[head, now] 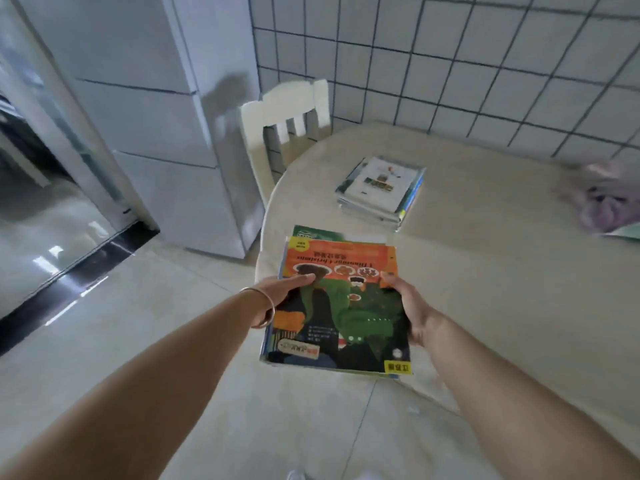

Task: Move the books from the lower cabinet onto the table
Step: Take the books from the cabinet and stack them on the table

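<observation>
Already one pile of books (pixel 380 188) lies on the tabletop (pixel 485 271), while the left hand (pixel 287 289) and right hand (pixel 408 303) grip a second stack (pixel 336 306) at its edge, not yet set down.

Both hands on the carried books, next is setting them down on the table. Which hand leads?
Right, I'd guess. The right hand grips the held books on the side over the table, nearer the stack already there. The left hand holds the edge out over the floor.
</observation>
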